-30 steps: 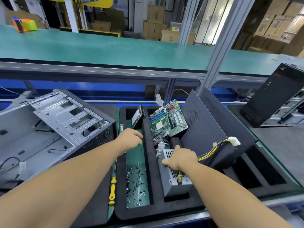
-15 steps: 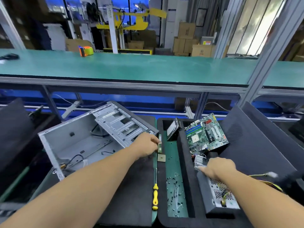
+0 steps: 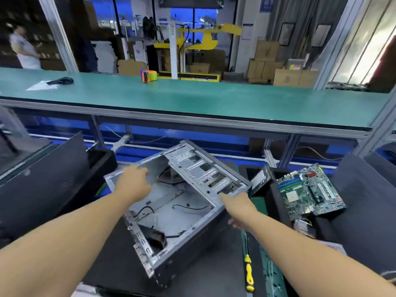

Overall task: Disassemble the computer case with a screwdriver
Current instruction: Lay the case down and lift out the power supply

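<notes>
My left arm comes in from the lower left of the frame, bare to the wrist, and my left hand (image 3: 133,182) sits left of centre, back up, fingers extended forward. My right arm comes in from the lower right; my right hand (image 3: 239,205) lies at centre right, forefinger pointing up-left, other fingers loosely curled

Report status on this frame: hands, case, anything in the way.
Both hands on the computer case: left hand on its far-left wall, right hand at the drive-cage corner. Screwdriver lies unused on the mat. Nothing blocking.
</notes>
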